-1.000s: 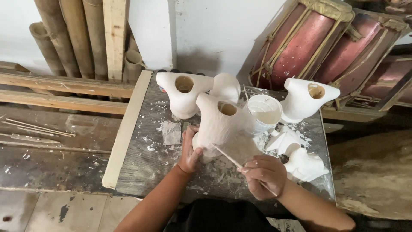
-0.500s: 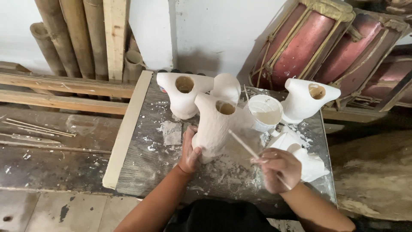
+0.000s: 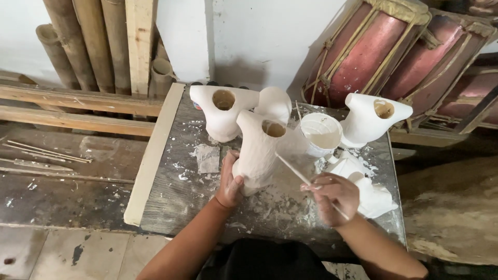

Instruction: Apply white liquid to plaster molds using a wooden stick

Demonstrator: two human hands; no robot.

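— Left hand (image 3: pixel 229 181) cupped around the base of the white torso form (image 3: pixel 259 150), upright mid-table; right hand (image 3: pixel 334 197) pinched shut on a thin brush stick (image 3: pixel 303 180).

— Probably light, hollow, brittle; best gripped low. Behind: paint tub (image 3: pixel 320 134), more white forms (image 3: pixel 220 111), crowding close.

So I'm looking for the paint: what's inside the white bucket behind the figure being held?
The white bucket holds white liquid, its surface visible. Its depth and bottom can't be seen; the held white figure covers the bucket's near left side.
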